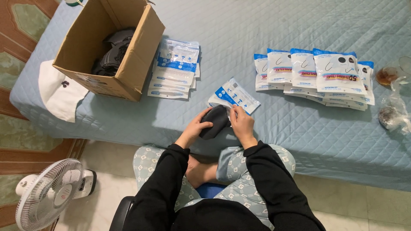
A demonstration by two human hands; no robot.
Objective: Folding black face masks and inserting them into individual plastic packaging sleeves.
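both hands hold one black mask, one pouch; two pouch stacks.

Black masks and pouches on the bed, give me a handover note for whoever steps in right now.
Left hand: holds the lower end of a stack of black masks.
Right hand: grips the same stack at the mouth of an open blue-and-white pouch, which lies on the blue quilt.
Supplies: cardboard box at far left with more black masks inside; a pile of flat pouches beside it.
Done: a row of filled pouches at right.
Left: this stack is not yet in its pouch; the flat pile and the box's masks remain.
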